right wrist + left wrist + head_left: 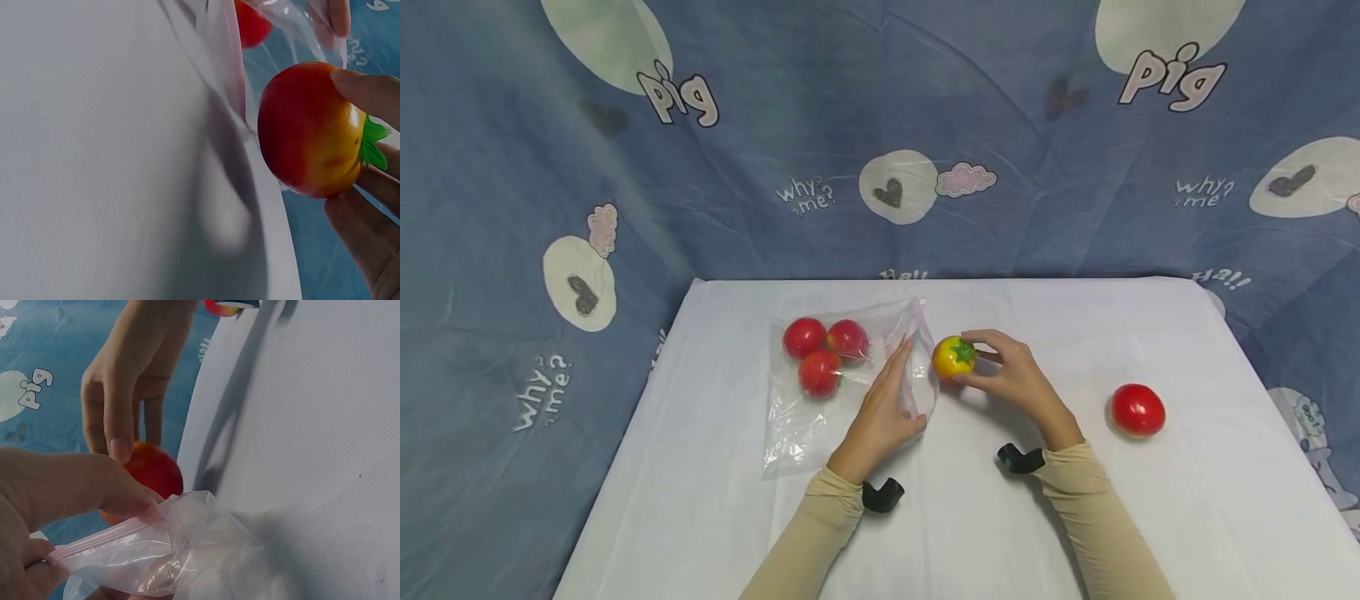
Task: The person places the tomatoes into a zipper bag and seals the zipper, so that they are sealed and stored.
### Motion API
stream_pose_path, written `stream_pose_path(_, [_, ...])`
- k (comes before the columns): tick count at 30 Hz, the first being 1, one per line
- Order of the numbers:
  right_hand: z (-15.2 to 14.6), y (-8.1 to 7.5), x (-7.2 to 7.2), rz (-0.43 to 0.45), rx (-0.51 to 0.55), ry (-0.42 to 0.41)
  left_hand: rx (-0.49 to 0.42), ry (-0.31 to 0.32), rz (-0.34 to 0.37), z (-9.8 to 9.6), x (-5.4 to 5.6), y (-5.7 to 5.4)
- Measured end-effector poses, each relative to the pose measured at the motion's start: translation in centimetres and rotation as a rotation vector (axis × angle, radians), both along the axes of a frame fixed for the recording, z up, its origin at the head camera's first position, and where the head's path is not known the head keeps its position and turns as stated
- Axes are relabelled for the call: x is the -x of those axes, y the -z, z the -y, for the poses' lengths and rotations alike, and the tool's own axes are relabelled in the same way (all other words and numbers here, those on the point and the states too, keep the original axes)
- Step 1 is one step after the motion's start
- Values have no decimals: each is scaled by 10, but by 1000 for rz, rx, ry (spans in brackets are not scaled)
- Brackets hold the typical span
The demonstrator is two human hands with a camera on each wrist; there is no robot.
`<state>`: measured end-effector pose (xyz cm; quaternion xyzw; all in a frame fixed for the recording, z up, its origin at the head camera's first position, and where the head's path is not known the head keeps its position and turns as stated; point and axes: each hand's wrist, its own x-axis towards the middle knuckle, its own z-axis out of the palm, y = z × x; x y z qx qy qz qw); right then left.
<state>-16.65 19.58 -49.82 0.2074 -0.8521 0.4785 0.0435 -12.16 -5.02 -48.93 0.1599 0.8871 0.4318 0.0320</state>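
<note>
A clear plastic zip bag (797, 425) lies on the white table with several red tomatoes (820, 372) inside. My left hand (883, 417) is at its mouth, holding the pinkish zip edge (106, 537) between thumb and fingers so that the mouth gapes. My right hand (1011, 371) grips a tomato (306, 134), red shading to yellow with a green leafy top (375, 144), by thumb and fingertips. This tomato is right at the bag's mouth, its red end facing the opening. Part of it is hidden behind my left thumb in the left wrist view.
Another red tomato (1137, 410) sits on the table (970, 533) to the right of my right forearm. A blue printed cloth (880, 92) hangs behind and at both sides of the table. Black wrist mounts (1021, 458) stick out from both wrists.
</note>
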Motion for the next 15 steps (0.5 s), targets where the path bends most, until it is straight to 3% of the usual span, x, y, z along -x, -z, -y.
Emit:
stream_pose_path(8, [16, -3, 5, 6, -1, -23, 10, 0, 25, -1, 1, 1])
stream_pose_path(15, [33, -2, 7, -27, -25, -70, 13, 12, 4, 0, 1, 1])
